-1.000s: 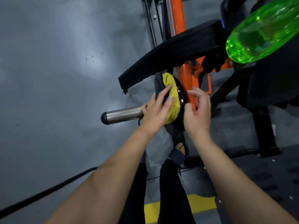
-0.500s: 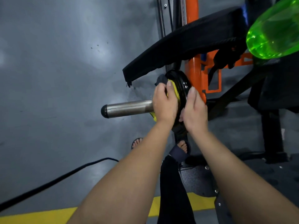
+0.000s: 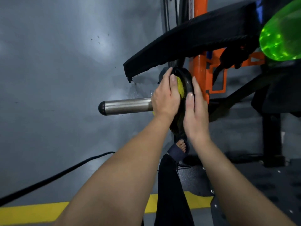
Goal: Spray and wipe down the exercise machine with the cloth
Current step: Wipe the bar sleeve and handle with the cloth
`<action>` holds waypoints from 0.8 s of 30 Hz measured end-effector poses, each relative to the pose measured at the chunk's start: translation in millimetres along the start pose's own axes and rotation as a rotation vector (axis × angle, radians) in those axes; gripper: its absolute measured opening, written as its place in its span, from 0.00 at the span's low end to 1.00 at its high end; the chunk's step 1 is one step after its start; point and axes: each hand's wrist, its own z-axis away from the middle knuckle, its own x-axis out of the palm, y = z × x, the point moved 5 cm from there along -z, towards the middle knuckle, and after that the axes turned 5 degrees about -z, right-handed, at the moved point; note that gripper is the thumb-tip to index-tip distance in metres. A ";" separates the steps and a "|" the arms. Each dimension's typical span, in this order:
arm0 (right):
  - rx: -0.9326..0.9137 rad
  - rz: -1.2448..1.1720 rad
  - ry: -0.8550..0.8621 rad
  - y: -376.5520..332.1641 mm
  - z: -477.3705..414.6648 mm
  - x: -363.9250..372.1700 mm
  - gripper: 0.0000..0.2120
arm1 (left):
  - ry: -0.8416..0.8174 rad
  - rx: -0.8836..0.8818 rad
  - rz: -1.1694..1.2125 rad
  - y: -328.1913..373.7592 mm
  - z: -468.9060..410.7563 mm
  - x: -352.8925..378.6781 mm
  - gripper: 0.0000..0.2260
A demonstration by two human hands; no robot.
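A bare steel sleeve [image 3: 127, 106] juts out toward nine o'clock from the black plate [image 3: 186, 77] and is not yet covered by the cloth. The left hand [image 3: 164, 98] is laid nearly flat with its fingers extended. The yellow cloth [image 3: 180, 88] is pressed by it against the plate's left face rather than gripped. The right hand [image 3: 194, 118] is likewise spread, its straight fingers set against the plate's far side at about four o'clock as a brace. For a thorough wipe, that counter-pressure should be held steady while the cloth is swept round the whole face and rim, then drawn out along the sleeve. The green spray bottle [image 3: 283, 33] is seen at two o'clock; how it is supported cannot be told.
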 end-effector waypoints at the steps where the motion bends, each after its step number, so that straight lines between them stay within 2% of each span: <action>1: -0.057 0.071 0.012 4.3 9.2 2.0 0.22 | 0.009 0.008 -0.016 -0.3 -0.4 -0.8 0.21; 4: -0.164 0.174 0.067 -1.6 5.8 4.7 0.21 | -0.003 0.027 -0.052 -3.6 -0.3 -0.2 0.23; 6: -0.155 0.233 0.079 -11.0 -13.1 3.2 0.20 | -0.036 0.044 -0.073 -2.9 -2.1 0.3 0.24; 8: -0.032 0.281 -0.028 -14.4 -46.3 7.9 0.22 | -0.039 0.048 -0.088 -1.6 -2.5 -2.5 0.24; 11: 0.343 0.350 -0.255 -10.2 -102.4 25.9 0.22 | -0.052 0.013 -0.102 -2.6 -2.4 -1.7 0.22; 13: 0.467 0.412 -0.215 -18.2 -123.7 31.1 0.21 | -0.054 -0.030 -0.114 -2.9 -4.2 0.4 0.23; 15: 0.350 0.416 0.003 -32.3 -122.2 23.4 0.21 | -0.039 -0.051 -0.128 -3.0 -8.0 1.8 0.24; 17: 0.160 0.212 0.207 -42.7 -94.2 5.3 0.19 | -0.036 -0.066 -0.130 -3.7 -9.2 3.1 0.23; 18: 0.099 0.097 0.232 -42.0 -73.0 -1.8 0.18 | -0.039 -0.068 -0.128 -3.6 -8.5 2.9 0.23; 20: 0.015 0.031 0.136 -29.7 -32.0 -5.4 0.17 | -0.031 -0.058 -0.119 -3.4 -5.7 2.4 0.23; 22: -0.073 0.091 -0.003 -15.6 -4.1 0.5 0.20 | -0.026 -0.046 -0.123 -3.0 -6.9 2.1 0.24; 24: -0.138 0.136 -0.021 -8.8 1.9 4.9 0.22 | -0.025 -0.037 -0.130 -3.5 -7.3 1.5 0.24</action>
